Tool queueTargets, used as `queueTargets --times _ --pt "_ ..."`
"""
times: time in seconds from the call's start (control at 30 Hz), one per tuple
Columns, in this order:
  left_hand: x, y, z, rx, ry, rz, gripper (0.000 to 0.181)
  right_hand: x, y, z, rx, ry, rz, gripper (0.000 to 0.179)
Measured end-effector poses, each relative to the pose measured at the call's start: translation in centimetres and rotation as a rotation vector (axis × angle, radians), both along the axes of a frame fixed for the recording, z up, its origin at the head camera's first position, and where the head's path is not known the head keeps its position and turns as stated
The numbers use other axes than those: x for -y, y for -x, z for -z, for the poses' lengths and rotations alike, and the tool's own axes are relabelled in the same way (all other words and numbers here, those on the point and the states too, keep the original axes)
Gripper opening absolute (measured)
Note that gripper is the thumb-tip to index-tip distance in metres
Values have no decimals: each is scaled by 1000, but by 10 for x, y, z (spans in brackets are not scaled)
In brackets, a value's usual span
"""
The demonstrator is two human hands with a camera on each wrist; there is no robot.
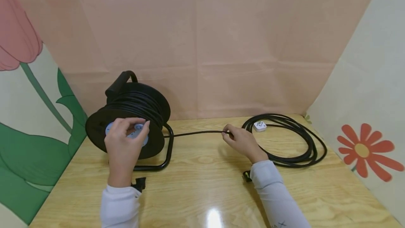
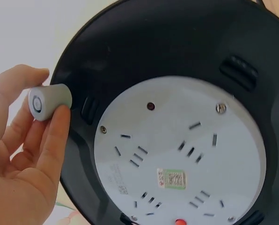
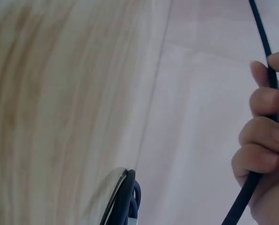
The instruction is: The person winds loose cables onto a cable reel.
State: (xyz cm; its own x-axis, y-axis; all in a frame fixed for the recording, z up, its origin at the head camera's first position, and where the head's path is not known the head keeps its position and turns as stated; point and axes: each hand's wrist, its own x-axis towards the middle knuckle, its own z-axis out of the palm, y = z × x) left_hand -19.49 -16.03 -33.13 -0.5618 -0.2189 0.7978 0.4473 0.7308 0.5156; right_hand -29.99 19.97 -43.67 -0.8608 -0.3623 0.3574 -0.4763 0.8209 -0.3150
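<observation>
A black cable reel (image 1: 95,127) stands at the left of the table, dark cable wound round its drum. My left hand (image 1: 123,147) is at its front face. In the left wrist view, thumb and fingers pinch a small grey crank knob (image 2: 55,99) near the rim of the black disc, beside the pale round socket panel (image 2: 202,140). From the reel a length of black cable (image 1: 197,132) runs right to my right hand (image 1: 242,143). Curled fingers grip that cable, as the right wrist view also shows.
Right of my right hand lies a loose coil of cable (image 1: 308,140) with a white plug (image 1: 260,126) inside its loop. The reel's tubular stand (image 1: 170,150) rests on the wooden table (image 1: 196,185). A pink backdrop (image 1: 237,45) rises behind, with flower-patterned panels at both sides.
</observation>
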Motion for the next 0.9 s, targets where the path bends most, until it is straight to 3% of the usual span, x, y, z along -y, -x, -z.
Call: queueTargets --times 0.1,0.2,0.37,0.5,0.67,0.8,0.9 --pt "-3 1 1 13 12 -8 18 1 -1 0 -1 -47 22 26" --pt "-5 2 3 31 13 -14 21 0 -2 0 1 -71 97 31" --pt "-6 1 3 83 -7 -39 28 -3 -2 -1 65 -90 167 38" --pt "-5 0 3 149 -16 -47 32 -3 -2 -3 146 -78 133 37" --pt "-6 -3 3 300 -22 -44 37 -2 -4 -4 202 -44 30 27" --pt "-7 -4 3 375 38 -30 36 -3 -5 -5 227 -13 -38 26" --pt "-7 -3 3 441 81 -8 36 -3 -5 -5 236 -1 -40 25"
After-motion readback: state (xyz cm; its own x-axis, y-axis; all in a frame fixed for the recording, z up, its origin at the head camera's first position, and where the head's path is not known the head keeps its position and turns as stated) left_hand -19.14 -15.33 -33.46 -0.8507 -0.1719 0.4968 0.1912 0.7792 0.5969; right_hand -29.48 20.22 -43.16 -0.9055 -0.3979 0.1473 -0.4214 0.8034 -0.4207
